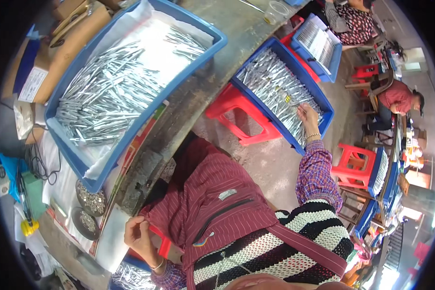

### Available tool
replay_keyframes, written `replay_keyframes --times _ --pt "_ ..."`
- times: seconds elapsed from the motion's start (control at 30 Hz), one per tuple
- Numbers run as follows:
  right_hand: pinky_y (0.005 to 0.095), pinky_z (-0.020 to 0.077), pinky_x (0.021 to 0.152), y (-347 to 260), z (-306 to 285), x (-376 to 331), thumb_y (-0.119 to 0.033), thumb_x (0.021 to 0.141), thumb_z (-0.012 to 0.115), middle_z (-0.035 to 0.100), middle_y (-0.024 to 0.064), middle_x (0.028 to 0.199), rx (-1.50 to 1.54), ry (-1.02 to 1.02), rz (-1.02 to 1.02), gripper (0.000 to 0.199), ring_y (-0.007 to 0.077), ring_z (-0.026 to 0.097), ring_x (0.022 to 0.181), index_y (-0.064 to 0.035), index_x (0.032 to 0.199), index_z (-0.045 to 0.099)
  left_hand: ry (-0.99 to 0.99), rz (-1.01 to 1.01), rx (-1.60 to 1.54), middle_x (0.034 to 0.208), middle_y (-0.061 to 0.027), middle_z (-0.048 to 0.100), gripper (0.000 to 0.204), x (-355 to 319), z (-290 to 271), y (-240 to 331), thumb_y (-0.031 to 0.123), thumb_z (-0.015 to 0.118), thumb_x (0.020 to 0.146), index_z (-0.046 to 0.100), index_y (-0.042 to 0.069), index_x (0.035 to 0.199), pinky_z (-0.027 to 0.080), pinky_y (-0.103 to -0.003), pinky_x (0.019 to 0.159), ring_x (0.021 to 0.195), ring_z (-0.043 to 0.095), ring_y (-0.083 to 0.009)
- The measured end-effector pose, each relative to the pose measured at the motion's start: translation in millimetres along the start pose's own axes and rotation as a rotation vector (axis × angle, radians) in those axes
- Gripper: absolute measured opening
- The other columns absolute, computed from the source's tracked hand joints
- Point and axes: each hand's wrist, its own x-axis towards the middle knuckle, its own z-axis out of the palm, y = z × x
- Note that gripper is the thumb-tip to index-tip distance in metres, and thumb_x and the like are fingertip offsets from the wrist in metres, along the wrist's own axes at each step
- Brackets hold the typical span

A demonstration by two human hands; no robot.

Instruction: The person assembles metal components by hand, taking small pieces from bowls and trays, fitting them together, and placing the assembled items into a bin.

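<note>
My right hand (308, 116) reaches into the blue tray (324, 104), its grip pinched together on silver metal pieces (275, 92). My left hand (137, 234) grips a red stool's edge (162, 239) beside the surface (179, 111).

Grey worktable (237, 29), blue tray (72, 154), perhaps two small dishes (89, 210)

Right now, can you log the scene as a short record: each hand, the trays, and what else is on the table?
left hand: at the table edge, fingers pinched on something small
right hand: reaching into the side tray of silver pieces, resting on a red stool
table tray: blue, paper-lined, heaped with silver pieces
dishes: two round ones with small parts
grip: unclear for both
</note>
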Motion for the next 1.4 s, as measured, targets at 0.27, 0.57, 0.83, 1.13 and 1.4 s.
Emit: replay_keyframes --times 0.27,0.57,0.83,1.13,1.4 --pt "0.0261 0.0523 0.065 1.8 -6.7 11.8 -0.005 0.082 0.056 0.062 0.0116 0.096 -0.148 0.058 -0.148 0.030 0.0186 0.061 0.079 0.0022 0.110 0.055 0.170 -0.029 0.090 0.078 -0.0055 0.058 0.009 7.0 -37.6 14.1 -0.007 0.055 0.079 0.057 -0.002 0.085 0.042 -0.019 0.062 0.067 0.053 -0.0093" --pt "0.0261 0.0459 0.076 -57.3 68.5 -54.5 -0.006 0.084 0.051 0.057 0.0056 0.109 -0.264 -0.219 -0.299 0.033 0.0141 0.055 0.089 -0.0033 0.117 0.055 0.495 0.156 0.370 0.077 -0.0007 0.060 0.007 38.9 -124.7 -16.6 0.001 0.062 0.079 0.062 0.001 0.086 0.043 -0.018 0.062 0.067 0.054 -0.0068" --pt "0.0205 0.0450 0.071 -109.5 223.0 -191.3 -0.008 0.088 0.053 0.060 0.0024 0.103 -0.598 -0.742 -0.739 0.024 0.0083 0.055 0.085 -0.0012 0.111 0.059 0.569 0.184 0.406 0.076 -0.0026 0.061 0.010 47.3 -134.7 -12.6 -0.001 0.061 0.076 0.062 0.000 0.086 0.040 -0.019 0.056 0.062 0.052 -0.0058" --pt "0.0239 0.0459 0.068 -108.4 339.0 -327.3 0.004 0.078 0.057 0.063 0.0106 0.090 -0.831 -1.305 -1.338 0.020 0.0170 0.060 0.076 -0.0008 0.097 0.062 0.507 0.236 0.716 0.085 -0.0092 0.059 0.023 62.7 -153.6 -16.2 0.002 0.062 0.071 0.062 0.005 0.093 0.045 -0.031 0.069 0.075 0.055 -0.0231" --pt "0.0337 0.0473 0.057 -83.7 402.8 -328.7 -0.012 0.074 0.066 0.061 0.0105 0.078 -1.092 -1.414 -1.414 0.012 0.0263 0.059 0.068 -0.0047 0.083 0.066 0.493 0.214 0.822 0.081 -0.0100 0.057 0.017 63.9 -150.5 -24.5 0.001 0.062 0.071 0.061 0.004 0.087 0.043 -0.034 0.071 0.077 0.055 -0.0260"
